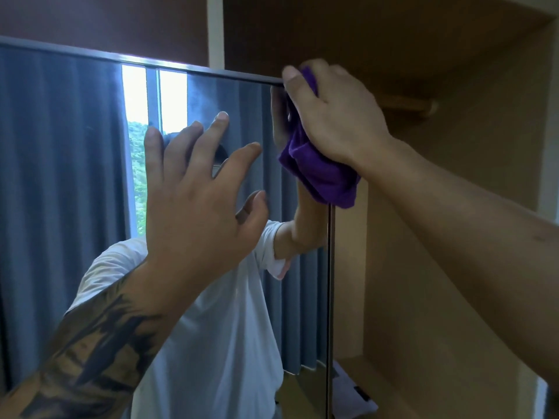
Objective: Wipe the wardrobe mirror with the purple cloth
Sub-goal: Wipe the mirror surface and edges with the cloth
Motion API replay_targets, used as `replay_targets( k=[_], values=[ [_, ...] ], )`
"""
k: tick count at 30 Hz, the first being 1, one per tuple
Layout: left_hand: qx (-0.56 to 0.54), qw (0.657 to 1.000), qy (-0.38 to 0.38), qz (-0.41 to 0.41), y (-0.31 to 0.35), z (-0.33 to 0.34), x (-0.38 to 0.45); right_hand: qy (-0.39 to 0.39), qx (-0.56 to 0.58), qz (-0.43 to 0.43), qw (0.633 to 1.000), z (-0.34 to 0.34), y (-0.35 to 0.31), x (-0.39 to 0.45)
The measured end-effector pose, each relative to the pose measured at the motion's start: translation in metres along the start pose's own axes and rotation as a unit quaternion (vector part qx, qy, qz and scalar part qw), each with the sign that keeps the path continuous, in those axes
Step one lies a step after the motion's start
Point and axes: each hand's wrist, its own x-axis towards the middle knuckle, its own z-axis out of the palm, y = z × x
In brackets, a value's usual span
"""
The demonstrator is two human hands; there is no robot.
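Tan wooden wardrobe interior (453, 207) beside glossy grey-framed wardrobe mirror (75, 176). Right hand (335, 116) clutching plush purple cloth (320, 173) at top corner, fingers hidden; left hand (199, 201) spread, contact unclear.

Right hand (335, 116) — purple cloth (320, 173) — mirror (75, 146) corner

Open wooden wardrobe compartment (453, 207), hanging rail (408, 105), dark reddish wall (106, 19)
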Motion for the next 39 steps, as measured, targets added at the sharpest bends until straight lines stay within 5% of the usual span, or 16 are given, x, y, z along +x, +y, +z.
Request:
replay_targets(
  k=[7, 17, 22, 26, 30, 35, 39],
  values=[
    [-0.009, 1.000, -0.003, -0.008, 0.000, -0.002, 0.000, -0.027, 0.268, 0.070, 0.960, 0.025, 0.033, -0.065],
    [0.003, 1.000, 0.003, 0.007, 0.000, 0.001, 0.000, -0.017, 0.137, 0.014, 0.990, 0.000, 0.018, 0.005],
    [0.001, 1.000, 0.002, 0.003, -0.001, 0.000, -0.002, -0.009, 0.302, 0.123, 0.945, 0.019, 0.030, -0.039],
    [0.011, 1.000, -0.002, -0.001, 0.002, 0.001, 0.000, -0.042, 0.305, 0.121, 0.944, 0.031, 0.031, -0.082],
    [0.021, 1.000, -0.010, 0.007, 0.002, 0.002, 0.000, -0.001, 0.248, 0.101, 0.963, 0.013, 0.025, -0.033],
    [0.025, 1.000, -0.002, 0.008, 0.001, 0.003, -0.002, -0.016, 0.058, -0.042, 0.997, 0.001, 0.014, 0.006],
    [0.022, 1.000, -0.014, 0.003, 0.001, 0.000, -0.003, 0.011, 0.247, 0.067, 0.967, 0.016, 0.027, -0.020]
  ],
)
